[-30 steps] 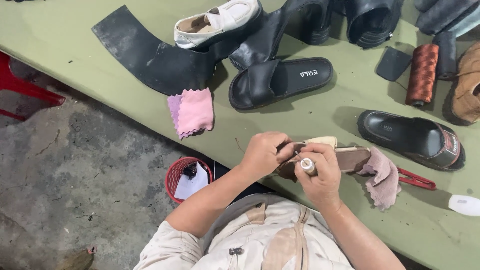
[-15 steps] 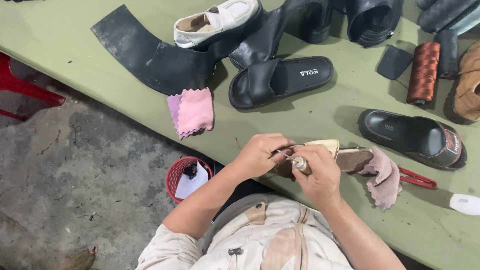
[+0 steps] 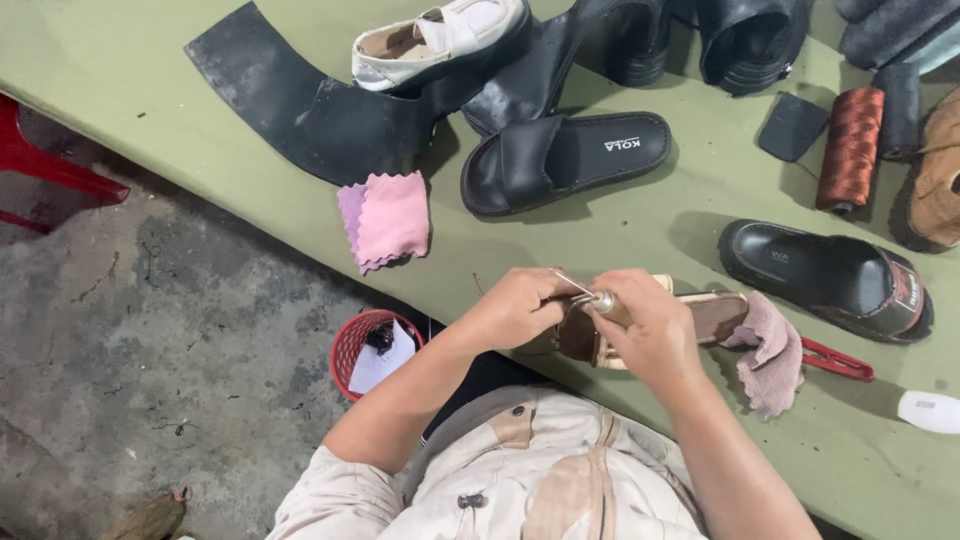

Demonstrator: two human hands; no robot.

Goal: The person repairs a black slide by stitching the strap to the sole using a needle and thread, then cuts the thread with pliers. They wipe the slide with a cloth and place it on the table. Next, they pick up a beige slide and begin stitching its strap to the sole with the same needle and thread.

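Red basket point(image 3: 352, 345) on the floor below the table point(image 3: 250, 215) edge: holds white paper and one dark item. Left hand point(image 3: 515, 308) grips brown sandal point(image 3: 700, 318) at the near table edge; right hand point(image 3: 650, 328) clenched on a metal-tipped awl point(image 3: 598, 300) against it. Count: two black slides, one pink cloth point(image 3: 388, 220), one brown thread spool point(image 3: 850, 148).

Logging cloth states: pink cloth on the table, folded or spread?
Folded: the pink cloth lies doubled, one scalloped layer offset over another.

Sandal point(image 3: 690, 318) between hands, cloth point(image 3: 388, 218) left
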